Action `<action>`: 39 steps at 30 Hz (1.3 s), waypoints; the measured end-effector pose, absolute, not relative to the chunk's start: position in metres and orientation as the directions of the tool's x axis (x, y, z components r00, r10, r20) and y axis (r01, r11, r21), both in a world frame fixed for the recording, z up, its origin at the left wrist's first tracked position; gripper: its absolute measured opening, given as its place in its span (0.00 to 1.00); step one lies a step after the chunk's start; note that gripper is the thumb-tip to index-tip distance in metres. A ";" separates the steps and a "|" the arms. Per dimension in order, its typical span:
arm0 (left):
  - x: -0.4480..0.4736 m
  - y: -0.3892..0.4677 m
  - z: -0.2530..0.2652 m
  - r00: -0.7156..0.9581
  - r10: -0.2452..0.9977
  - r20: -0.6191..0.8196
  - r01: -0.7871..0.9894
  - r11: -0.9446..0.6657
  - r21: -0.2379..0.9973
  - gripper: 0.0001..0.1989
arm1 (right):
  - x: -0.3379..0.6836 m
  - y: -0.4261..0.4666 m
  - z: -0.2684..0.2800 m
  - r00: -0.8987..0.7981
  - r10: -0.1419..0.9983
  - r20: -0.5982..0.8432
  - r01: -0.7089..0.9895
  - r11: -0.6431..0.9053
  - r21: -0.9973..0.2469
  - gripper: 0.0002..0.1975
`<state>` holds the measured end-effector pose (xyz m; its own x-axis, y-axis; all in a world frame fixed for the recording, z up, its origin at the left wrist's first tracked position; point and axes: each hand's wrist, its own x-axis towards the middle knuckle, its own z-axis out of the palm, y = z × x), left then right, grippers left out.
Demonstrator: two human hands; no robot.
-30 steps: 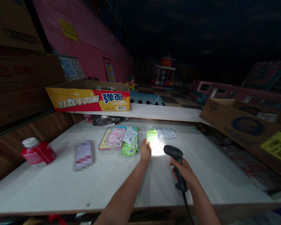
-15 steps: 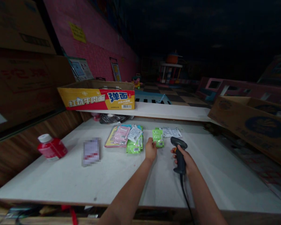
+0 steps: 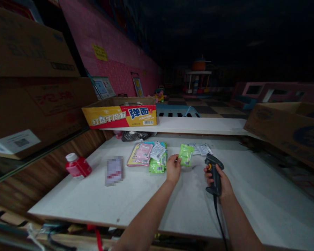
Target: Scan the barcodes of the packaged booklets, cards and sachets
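Observation:
My left hand (image 3: 174, 168) pinches the lower left corner of a green packet (image 3: 186, 154), which is tilted over the white tabletop (image 3: 138, 202). My right hand (image 3: 221, 180) is wrapped round the grip of a dark barcode scanner (image 3: 214, 174), whose cable runs down toward me. The scanner's head is to the right of the green packet and apart from it. Behind the packet lie a few silver-white packets (image 3: 204, 149). Left of my left hand is a pile with green packets (image 3: 157, 166), a pink packet (image 3: 143, 152) and a white packet (image 3: 157, 151).
A red bottle with a white cap (image 3: 78, 166) and a blurred-out rectangular item (image 3: 114, 170) stand to the left. A yellow-red noodle carton (image 3: 120, 115) rests on the raised back shelf (image 3: 199, 124). Brown cartons (image 3: 36, 101) are stacked at left; another open carton (image 3: 282, 120) is at right.
The green packet has come up off the table and tilted in my left hand. The scanner has stayed in my right hand. The whole view has shifted, so things appear farther right.

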<state>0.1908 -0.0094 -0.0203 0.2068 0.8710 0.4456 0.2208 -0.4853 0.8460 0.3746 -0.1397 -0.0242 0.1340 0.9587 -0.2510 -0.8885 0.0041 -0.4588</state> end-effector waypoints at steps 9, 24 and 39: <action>0.105 0.046 0.067 -0.105 0.916 0.388 0.804 -0.151 0.575 0.12 | 0.373 -0.141 -0.018 0.147 0.951 -0.272 -0.872 -0.006 -0.490 0.11; 0.094 0.055 0.065 -0.175 0.861 0.478 0.955 0.029 0.297 0.15 | 0.375 -0.136 -0.019 0.146 0.955 -0.258 -0.897 0.019 -0.441 0.10; 0.272 0.053 0.024 0.500 0.847 0.178 0.743 -0.526 0.414 0.09 | 0.376 -0.128 -0.018 0.110 0.958 -0.265 -0.930 0.005 -0.367 0.13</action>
<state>0.2717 0.0534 0.0237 0.5001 0.8474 0.1784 0.7432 -0.5258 0.4138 0.3763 -0.1277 -0.0183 0.1102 0.9579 -0.2650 -0.9301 0.0054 -0.3673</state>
